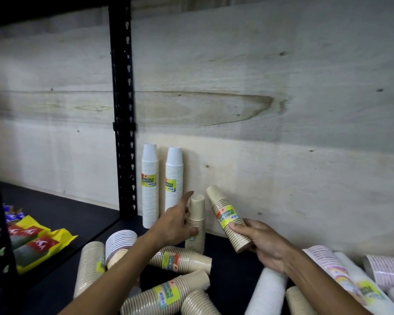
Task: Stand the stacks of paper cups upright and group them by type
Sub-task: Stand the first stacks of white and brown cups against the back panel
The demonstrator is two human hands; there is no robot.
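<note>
The white stacks (150, 185) stand at 11 o'clock against the back wall (259, 110). The left hand (174, 223) touches the upright brown stack (196, 237); I cannot tell if it grips. The right hand (262, 244) clasps a tilted brown stack (228, 219) at its 3 o'clock; lowered crooked, it may knock the neighbour over.

The left grip (175, 221) is curling its fingers round an upright brown stack (197, 210) on the dark shelf (228, 273), just right of two upright white stacks (150, 196) standing against the plywood wall (282, 155). The right grip (262, 244) is holding a labelled brown stack (225, 214) tilted, close beside the upright one. More stacks (180, 260) are lying nearer.
</note>
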